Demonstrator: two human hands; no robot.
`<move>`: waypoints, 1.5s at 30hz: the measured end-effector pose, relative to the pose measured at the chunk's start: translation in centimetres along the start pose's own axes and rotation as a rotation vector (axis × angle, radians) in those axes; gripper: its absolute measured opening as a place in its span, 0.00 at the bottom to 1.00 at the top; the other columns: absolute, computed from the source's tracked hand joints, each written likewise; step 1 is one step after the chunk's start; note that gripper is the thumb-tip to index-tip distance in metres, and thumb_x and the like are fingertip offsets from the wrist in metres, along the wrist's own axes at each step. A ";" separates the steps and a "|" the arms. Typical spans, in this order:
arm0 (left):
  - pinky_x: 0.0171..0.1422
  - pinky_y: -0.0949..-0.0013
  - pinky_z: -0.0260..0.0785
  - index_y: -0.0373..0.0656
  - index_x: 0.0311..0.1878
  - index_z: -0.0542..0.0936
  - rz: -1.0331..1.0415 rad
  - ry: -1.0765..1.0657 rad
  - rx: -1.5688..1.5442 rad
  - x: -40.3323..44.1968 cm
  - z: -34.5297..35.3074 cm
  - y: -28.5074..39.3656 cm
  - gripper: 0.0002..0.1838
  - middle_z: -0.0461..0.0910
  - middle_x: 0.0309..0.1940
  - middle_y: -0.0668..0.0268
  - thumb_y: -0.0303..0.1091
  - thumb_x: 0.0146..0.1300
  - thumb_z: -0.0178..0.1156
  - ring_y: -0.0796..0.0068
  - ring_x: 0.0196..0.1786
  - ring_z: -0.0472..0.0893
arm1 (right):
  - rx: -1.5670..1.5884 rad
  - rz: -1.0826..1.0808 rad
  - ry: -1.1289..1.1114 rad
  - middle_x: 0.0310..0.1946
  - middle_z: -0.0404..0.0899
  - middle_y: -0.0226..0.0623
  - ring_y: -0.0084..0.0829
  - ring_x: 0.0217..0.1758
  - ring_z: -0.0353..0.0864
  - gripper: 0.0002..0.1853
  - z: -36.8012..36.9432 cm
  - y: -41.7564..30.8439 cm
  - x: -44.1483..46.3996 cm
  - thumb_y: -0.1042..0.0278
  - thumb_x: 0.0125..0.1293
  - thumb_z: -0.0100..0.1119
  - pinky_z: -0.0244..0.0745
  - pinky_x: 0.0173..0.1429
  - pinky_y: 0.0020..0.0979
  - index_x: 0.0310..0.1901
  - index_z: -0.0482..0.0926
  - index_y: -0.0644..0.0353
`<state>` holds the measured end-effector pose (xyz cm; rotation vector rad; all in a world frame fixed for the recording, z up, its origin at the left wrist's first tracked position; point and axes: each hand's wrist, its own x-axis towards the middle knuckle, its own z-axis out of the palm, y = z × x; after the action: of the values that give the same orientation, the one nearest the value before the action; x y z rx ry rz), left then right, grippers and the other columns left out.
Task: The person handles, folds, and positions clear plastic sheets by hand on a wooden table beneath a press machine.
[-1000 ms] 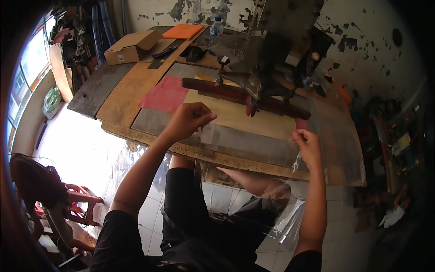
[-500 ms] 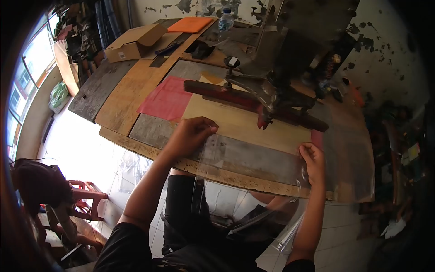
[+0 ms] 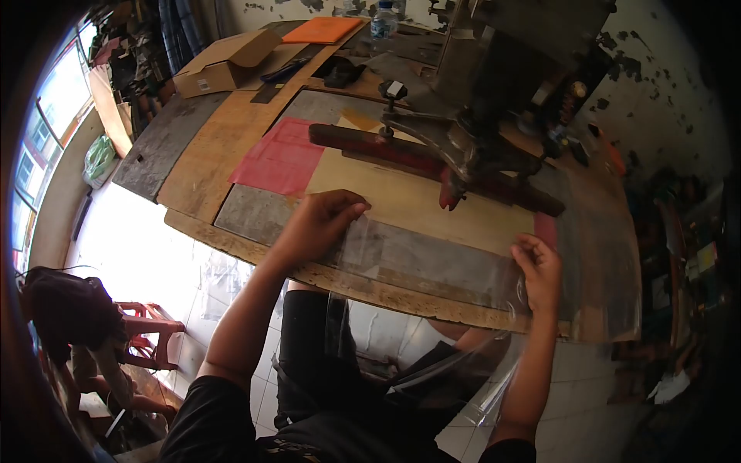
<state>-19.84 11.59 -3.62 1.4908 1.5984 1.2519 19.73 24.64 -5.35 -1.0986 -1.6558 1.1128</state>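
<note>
A clear plastic sheet (image 3: 417, 258) stretches between my hands and hangs over the table's front edge towards my lap. My left hand (image 3: 320, 224) pinches its upper left corner, and my right hand (image 3: 539, 266) pinches the upper right one. Beyond them a yellowish sheet (image 3: 409, 201) lies on the grey board, with a pink sheet (image 3: 282, 157) showing at its left and a strip of pink at its right. Above the yellowish sheet is the long dark red bar (image 3: 370, 152) of a machine (image 3: 494, 100); whether they touch is unclear.
An open cardboard box (image 3: 224, 65), an orange folder (image 3: 323, 31) and a water bottle (image 3: 384, 21) stand or lie at the back of the table (image 3: 201, 154). Clear sheets (image 3: 602, 270) overhang its right side. Another person (image 3: 85, 332) is at the lower left, near a red stool (image 3: 154, 336).
The camera view has shifted, moving the table and machine within the frame. Both hands keep their pinch on the clear sheet, whose hanging part has changed folds.
</note>
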 end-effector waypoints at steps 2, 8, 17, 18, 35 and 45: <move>0.53 0.71 0.77 0.36 0.54 0.87 0.004 0.013 0.010 -0.1 0.2 0.2 0.13 0.89 0.39 0.67 0.35 0.79 0.63 0.82 0.43 0.83 | -0.033 -0.015 0.021 0.42 0.85 0.28 0.17 0.44 0.81 0.12 0.0 -0.3 -0.2 0.76 0.72 0.69 0.75 0.53 0.22 0.55 0.85 0.68; 0.46 0.72 0.74 0.38 0.56 0.86 -0.087 0.006 -0.061 -0.3 0.2 0.0 0.11 0.87 0.38 0.69 0.34 0.79 0.61 0.84 0.38 0.79 | -0.011 -0.040 0.015 0.42 0.84 0.27 0.17 0.43 0.80 0.14 0.2 -0.4 -0.3 0.76 0.72 0.70 0.75 0.52 0.22 0.57 0.85 0.68; 0.56 0.69 0.77 0.41 0.58 0.87 0.158 0.004 0.106 -0.7 0.1 -0.2 0.12 0.90 0.43 0.64 0.32 0.78 0.61 0.80 0.46 0.85 | -0.105 0.007 -0.153 0.39 0.82 0.26 0.17 0.38 0.82 0.14 -0.7 -3.9 -1.0 0.73 0.76 0.65 0.74 0.41 0.23 0.61 0.82 0.61; 0.53 0.71 0.76 0.39 0.57 0.87 0.217 0.023 0.101 -0.7 0.2 -0.3 0.12 0.89 0.42 0.66 0.32 0.77 0.62 0.83 0.43 0.84 | -0.095 0.012 -0.179 0.40 0.82 0.26 0.17 0.37 0.82 0.13 -1.0 -4.2 -1.1 0.73 0.76 0.65 0.74 0.40 0.23 0.59 0.82 0.60; 0.57 0.73 0.76 0.43 0.72 0.76 0.065 -0.169 -0.259 -1.2 -0.8 0.7 0.27 0.89 0.40 0.66 0.26 0.71 0.70 0.81 0.49 0.87 | -0.318 0.014 -0.556 0.41 0.81 0.29 0.19 0.37 0.82 0.07 -4.0 -9.2 -0.3 0.80 0.73 0.65 0.78 0.44 0.24 0.50 0.84 0.64; 0.48 0.76 0.78 0.41 0.69 0.79 0.074 -0.238 -0.221 -1.3 -0.9 0.7 0.21 0.92 0.43 0.64 0.28 0.74 0.68 0.84 0.47 0.87 | -0.497 0.024 -0.617 0.35 0.89 0.37 0.26 0.39 0.89 0.08 -4.0 -10.6 1.4 0.73 0.73 0.66 0.80 0.47 0.28 0.41 0.89 0.69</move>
<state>-20.18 10.07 -2.82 1.5054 1.2203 1.1977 20.96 24.52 6.02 -1.1378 -2.5091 1.1574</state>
